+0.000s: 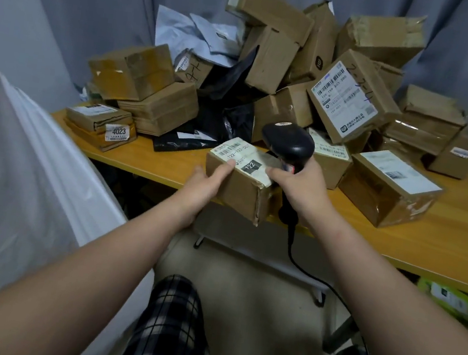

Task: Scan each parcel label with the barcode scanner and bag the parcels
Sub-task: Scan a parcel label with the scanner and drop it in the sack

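Parcel [240,190]: small brown carton at the front edge of the table [428,243], partly past it; resting or lifted, cannot tell; label side turned up, probably to face the reader.
Label [241,157]: white, barcode at the far end; "122-122-007" as far as legible, and "122" in a black patch.
Left hand [204,185]: fingers curled round the near left end, thumb laid on the label's edge, steadying.
Right hand [304,184]: fingers wrapped round the scanner's handle, thumb stretched onto the parcel's right end.
Scanner [288,143]: black, head just above the far right corner; window hidden, cable [292,245] trailing below the table.
Step, by judgement: label being lined up for the scan; bagging not yet done.
White bag [18,162]: close at the left, presumably for scanned parcels.
Pile [275,47]: cartons and mailers heaped behind, apparently unscanned.
Sticker [119,132]: "4023", on a flat parcel at left.
Tilted box [349,100]: "159 159 A03 280"; handwriting, perhaps "2-3-4".
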The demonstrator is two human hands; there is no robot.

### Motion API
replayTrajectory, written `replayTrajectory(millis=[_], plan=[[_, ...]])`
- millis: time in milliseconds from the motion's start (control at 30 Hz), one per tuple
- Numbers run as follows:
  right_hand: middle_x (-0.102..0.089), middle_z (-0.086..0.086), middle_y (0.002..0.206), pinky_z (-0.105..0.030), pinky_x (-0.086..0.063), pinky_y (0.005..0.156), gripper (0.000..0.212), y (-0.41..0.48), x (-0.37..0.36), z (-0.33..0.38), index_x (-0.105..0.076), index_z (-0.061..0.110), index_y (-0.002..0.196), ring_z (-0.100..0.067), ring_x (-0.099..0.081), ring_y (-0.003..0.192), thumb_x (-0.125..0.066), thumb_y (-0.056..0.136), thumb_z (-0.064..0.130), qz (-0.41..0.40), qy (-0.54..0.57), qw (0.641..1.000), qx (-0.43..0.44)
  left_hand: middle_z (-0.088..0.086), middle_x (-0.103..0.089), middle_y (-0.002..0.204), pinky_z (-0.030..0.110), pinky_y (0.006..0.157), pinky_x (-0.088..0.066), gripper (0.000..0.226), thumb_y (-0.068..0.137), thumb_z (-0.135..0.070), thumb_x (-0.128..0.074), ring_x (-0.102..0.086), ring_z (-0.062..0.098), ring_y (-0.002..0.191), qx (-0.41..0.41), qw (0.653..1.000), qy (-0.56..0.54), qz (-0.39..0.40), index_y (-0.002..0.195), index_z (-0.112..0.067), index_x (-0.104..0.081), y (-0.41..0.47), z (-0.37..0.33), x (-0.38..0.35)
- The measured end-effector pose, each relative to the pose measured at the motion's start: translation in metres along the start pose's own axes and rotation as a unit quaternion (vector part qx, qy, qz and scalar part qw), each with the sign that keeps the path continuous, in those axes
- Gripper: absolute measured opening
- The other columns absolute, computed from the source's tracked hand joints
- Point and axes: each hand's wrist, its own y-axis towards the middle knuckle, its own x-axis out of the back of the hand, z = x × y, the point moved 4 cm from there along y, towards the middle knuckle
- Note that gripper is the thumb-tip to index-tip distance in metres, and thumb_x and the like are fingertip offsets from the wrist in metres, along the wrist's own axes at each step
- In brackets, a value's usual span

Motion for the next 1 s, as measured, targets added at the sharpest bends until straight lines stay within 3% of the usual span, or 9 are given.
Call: replayTrajectory(millis=[100,167,233,400,467,600,700,833,1000], plan=[[-0.063,0.007,0.090,-0.004,-0.045,0.066,0.035,-0.013,-0.001,-0.002,-0.057,0.014,0.109,-0.002,-0.060,0.080,-0.073,0.081,0.001,-0.041,0.032,0.998,0.032,-0.008,-0.043,0.128,0.027,0.084,-0.042,0.090,0.082,-0.053,-0.066,-0.044,0.014,0.111,-0.012,0.997,-0.065,0.046,0.151,-0.030,-0.013,-0.004,-0.004,-0.007],[-0.067,-0.002,0.093,-0.015,-0.051,0.072,0.032,-0.019,0.000,-0.003,-0.060,0.010,0.109,-0.006,-0.064,0.084,-0.072,0.081,0.001,-0.060,0.043,0.996,0.048,-0.007,-0.048,0.131,0.037,0.092,-0.048,0.088,0.081,-0.045,-0.072,-0.050,0.018,0.114,-0.028,0.994,-0.085,0.055,0.146,-0.042,-0.014,-0.004,-0.014,-0.006],[-0.068,-0.008,0.093,-0.017,-0.051,0.069,0.031,-0.021,0.002,0.000,-0.061,0.005,0.110,-0.006,-0.065,0.083,-0.071,0.082,0.001,-0.065,0.047,0.995,0.063,-0.002,-0.053,0.131,0.032,0.078,-0.055,0.082,0.082,-0.033,-0.074,-0.058,0.020,0.111,-0.064,0.991,-0.103,0.054,0.141,-0.042,-0.019,-0.003,-0.026,-0.003],[-0.066,0.000,0.106,-0.015,-0.048,0.082,0.032,-0.028,0.007,0.020,-0.063,0.016,0.113,-0.001,-0.061,0.098,-0.074,0.083,0.016,-0.070,0.033,0.989,0.124,0.004,-0.049,0.126,0.021,0.080,-0.051,0.079,0.078,-0.019,-0.078,-0.055,0.019,0.113,-0.213,0.976,0.024,0.023,0.134,-0.037,-0.024,0.000,-0.052,0.012],[-0.066,0.000,0.095,-0.021,-0.050,0.078,0.031,-0.034,0.008,0.021,-0.065,0.015,0.106,-0.004,-0.062,0.088,-0.073,0.080,0.028,-0.083,0.022,0.988,0.131,-0.003,-0.048,0.120,0.017,0.082,-0.050,0.079,0.079,-0.016,-0.077,-0.055,0.012,0.110,-0.231,0.971,0.055,0.032,0.135,-0.034,-0.025,0.000,-0.053,0.018],[-0.058,-0.023,0.066,-0.049,-0.051,0.062,0.053,-0.046,0.005,0.012,-0.061,0.000,0.078,-0.040,-0.058,0.064,-0.067,0.070,0.052,-0.064,0.022,0.994,0.086,-0.009,-0.044,0.120,0.009,0.075,-0.049,0.082,0.082,-0.011,-0.074,-0.050,0.000,0.104,-0.240,0.968,0.054,0.048,0.144,-0.028,-0.023,-0.005,-0.046,0.022],[-0.058,-0.013,0.059,-0.054,-0.054,0.064,0.044,-0.051,0.005,0.009,-0.057,0.010,0.066,-0.034,-0.061,0.061,-0.066,0.068,0.054,-0.058,-0.006,0.996,0.074,-0.012,-0.046,0.114,0.006,0.065,-0.048,0.085,0.083,-0.005,-0.072,-0.053,0.000,0.100,-0.226,0.972,0.033,0.056,0.147,-0.027,-0.020,-0.008,-0.038,0.022],[-0.058,-0.007,0.055,-0.046,-0.056,0.061,0.035,-0.054,0.005,0.011,-0.057,0.014,0.063,-0.025,-0.063,0.057,-0.066,0.073,0.046,-0.055,-0.029,0.996,0.068,-0.009,-0.050,0.118,0.007,0.065,-0.049,0.085,0.083,-0.008,-0.073,-0.058,0.003,0.098,-0.216,0.974,0.038,0.061,0.147,-0.029,-0.021,-0.006,-0.037,0.028],[-0.062,-0.020,0.065,-0.029,-0.052,0.053,0.029,-0.067,0.001,0.003,-0.061,-0.009,0.083,-0.013,-0.062,0.052,-0.067,0.088,0.019,-0.033,-0.004,0.996,0.087,-0.013,-0.046,0.118,0.005,0.064,-0.047,0.085,0.084,-0.008,-0.072,-0.055,0.000,0.098,-0.220,0.973,0.042,0.061,0.146,-0.030,-0.020,-0.006,-0.036,0.028]])
